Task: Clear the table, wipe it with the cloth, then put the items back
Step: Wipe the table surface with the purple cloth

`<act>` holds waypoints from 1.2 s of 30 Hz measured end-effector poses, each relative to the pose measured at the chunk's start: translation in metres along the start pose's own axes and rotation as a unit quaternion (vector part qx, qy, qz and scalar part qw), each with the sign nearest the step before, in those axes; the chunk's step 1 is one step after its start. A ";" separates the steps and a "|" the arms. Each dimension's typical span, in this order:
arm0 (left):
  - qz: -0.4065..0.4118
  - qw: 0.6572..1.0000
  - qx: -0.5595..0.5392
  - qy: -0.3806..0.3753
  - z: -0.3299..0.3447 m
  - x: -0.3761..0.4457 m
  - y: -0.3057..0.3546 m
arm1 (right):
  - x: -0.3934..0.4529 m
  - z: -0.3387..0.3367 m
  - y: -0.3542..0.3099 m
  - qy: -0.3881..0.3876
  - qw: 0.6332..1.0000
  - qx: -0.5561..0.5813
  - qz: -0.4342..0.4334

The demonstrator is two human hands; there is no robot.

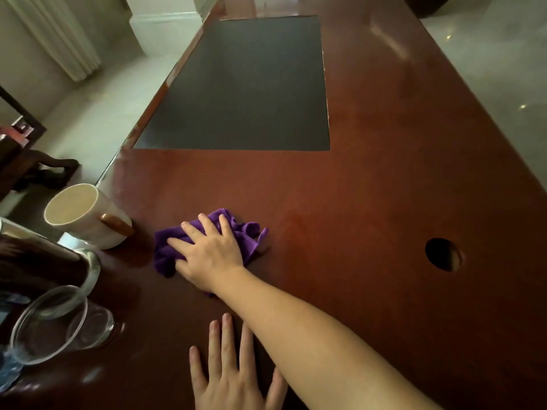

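Right hand (208,255) is flat on the purple cloth (236,232), fingers spread apart, palm pressing the bunched fabric down onto the surface (384,202). No pinch, no fist, just an open palm on top; cloth pokes out past the fingertips and to the right of the hand. The right forearm comes in from the bottom-right corner, crossing diagonally.

Left hand (233,371) sits lower centre, palm down, fingers splayed, resting flat on the wood and holding nothing. It's just beside the right forearm, nearly touching it.

The surface is glossy reddish-brown wood w/ a dark grey rectangular inset (245,84) further up, well apart from the cloth. A round cable hole (443,255) sits off to the right, mid-height.

Left side is where the bits are clustered. White mug (85,214) w/ a brown wooden handle stands near the left edge, just left of the cloth, not touching it; looks empty inside. Below it, a clear glass bowl (50,324) w/ a second glass piece (91,328) right next to it, can't tell if they touch. Something blue and see-through at the bottom-left corner, too blurred to name. A dark item w/ a shiny curved rim above the bowl, can't make it out either.

Pale floor (103,113) and a curtain (59,39) show beyond the left edge.
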State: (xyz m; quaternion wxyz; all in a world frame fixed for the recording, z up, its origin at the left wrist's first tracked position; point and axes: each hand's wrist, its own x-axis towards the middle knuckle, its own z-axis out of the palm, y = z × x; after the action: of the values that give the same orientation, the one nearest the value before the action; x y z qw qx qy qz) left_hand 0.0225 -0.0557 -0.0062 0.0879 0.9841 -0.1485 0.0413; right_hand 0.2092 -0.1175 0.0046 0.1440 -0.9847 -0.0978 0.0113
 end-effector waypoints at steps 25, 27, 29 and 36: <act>-0.020 0.997 0.010 -0.079 0.001 -0.009 -0.004 | -0.209 -0.048 0.175 0.091 0.933 -0.056 0.343; -0.018 0.996 0.018 -0.081 0.003 -0.009 -0.006 | -0.238 -0.043 0.147 0.090 0.939 -0.053 0.327; -0.017 0.997 0.023 -0.078 0.003 -0.010 -0.007 | -0.267 -0.039 0.122 0.096 0.943 -0.050 0.314; -0.019 0.996 0.036 -0.085 0.001 -0.009 -0.006 | -0.308 -0.034 0.084 0.074 0.948 -0.050 0.304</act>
State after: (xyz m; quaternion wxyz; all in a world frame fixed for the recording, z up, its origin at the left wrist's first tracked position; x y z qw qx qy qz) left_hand 0.0162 -0.0474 -0.0092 0.0401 0.9893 -0.1346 -0.0385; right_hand -0.0749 -0.2666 0.0109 0.0906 -0.9717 0.2169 -0.0231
